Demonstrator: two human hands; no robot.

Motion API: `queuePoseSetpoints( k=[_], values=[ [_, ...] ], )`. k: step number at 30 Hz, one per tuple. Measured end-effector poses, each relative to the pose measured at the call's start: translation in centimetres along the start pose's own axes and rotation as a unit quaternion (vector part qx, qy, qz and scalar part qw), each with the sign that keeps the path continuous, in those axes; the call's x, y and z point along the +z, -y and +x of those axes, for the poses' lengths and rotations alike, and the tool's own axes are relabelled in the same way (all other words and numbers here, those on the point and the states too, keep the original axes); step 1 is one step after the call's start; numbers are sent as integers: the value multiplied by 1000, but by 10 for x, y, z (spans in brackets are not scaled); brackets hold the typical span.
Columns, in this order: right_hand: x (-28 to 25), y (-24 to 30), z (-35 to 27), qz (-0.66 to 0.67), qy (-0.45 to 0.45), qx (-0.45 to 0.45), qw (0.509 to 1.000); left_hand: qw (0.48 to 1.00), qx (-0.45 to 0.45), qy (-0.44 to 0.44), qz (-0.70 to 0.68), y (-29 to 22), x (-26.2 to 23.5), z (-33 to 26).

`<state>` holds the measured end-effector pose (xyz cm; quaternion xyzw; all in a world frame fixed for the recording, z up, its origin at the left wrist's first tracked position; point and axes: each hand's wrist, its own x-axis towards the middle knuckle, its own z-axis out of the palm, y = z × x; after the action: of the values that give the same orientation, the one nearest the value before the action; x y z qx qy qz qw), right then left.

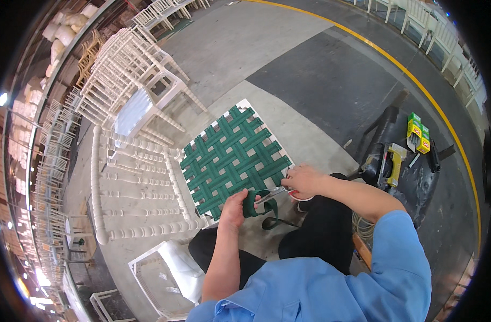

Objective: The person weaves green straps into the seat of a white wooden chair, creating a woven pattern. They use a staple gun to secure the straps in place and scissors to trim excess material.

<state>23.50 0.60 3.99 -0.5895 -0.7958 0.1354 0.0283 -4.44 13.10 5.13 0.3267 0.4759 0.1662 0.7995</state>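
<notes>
A white chair with turned spindles lies tipped over in front of me, its back to the left. Green webbing is woven over and under across its seat, with pale gaps between the bands. At the near edge of that seat, my left hand is closed on a loose green webbing strap, whose end curls down toward my lap. My right hand grips a pair of scissors with red on the handles. The blades point left and lie against the strap; whether they are open there is too small to tell.
White spindle-back chairs are grouped at the far left. A small white frame with white wrapping stands at lower left. To my right, a dark bench holds a yellow-handled tool and green-yellow boxes. Several chairs line the far right.
</notes>
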Motion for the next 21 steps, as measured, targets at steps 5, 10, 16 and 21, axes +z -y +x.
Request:
queuePoseSetpoints(
  k=[5, 10, 16, 21],
  values=[
    [14, 4, 33, -18, 8, -37, 999, 999, 16, 38, -3, 3, -2, -4],
    [5, -1, 31, 30, 37, -49, 998, 997, 57, 43, -27, 1, 2, -5],
    [-18, -15, -95, 197, -278, 255, 905, 994, 96, 47, -31, 2, -11, -14],
    [-1, -19, -276, 80, -418, 655, 624, 997, 61, 37, -34, 25, -13, -29]
  ],
)
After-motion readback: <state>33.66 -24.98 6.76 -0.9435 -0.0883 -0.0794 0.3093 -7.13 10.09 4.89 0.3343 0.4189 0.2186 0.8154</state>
